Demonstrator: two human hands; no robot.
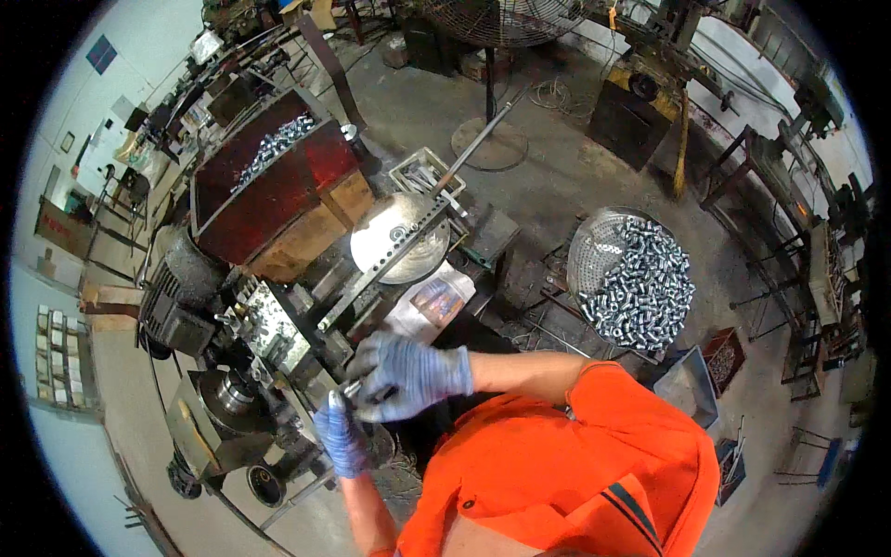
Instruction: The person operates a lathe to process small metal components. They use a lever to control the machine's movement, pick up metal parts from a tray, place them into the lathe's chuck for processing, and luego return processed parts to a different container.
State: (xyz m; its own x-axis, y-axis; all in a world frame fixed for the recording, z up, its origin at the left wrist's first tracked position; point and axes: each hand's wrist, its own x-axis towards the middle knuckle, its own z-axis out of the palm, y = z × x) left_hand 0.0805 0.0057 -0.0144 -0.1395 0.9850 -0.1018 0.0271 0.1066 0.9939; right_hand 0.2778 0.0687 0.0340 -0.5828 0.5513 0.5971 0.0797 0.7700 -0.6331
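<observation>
Gloves of grey-blue stripes cover both of my hands, which meet in front of the machine. My right hand [401, 376] is curled, its fingers slightly blurred. A small shiny metal cylinder [351, 388] shows between its fingertips and my left hand. My left hand [340, 438] is closed just below, fingertips pressed together against that piece's near end; what else they hold is hidden. Just beyond the hands lies a long drilled metal bar [371, 271] across a round metal disc [376, 243]. A metal fixture plate [274, 325] sits to the left.
A red bin [311, 162] with metal pieces stands at the far left. On the right, a perforated round basket [594, 255] holds many shiny fittings [645, 292]. A paper sheet [429, 304] lies beyond my right hand. A grey tray [689, 385] and a large fan [501, 19] stand farther off.
</observation>
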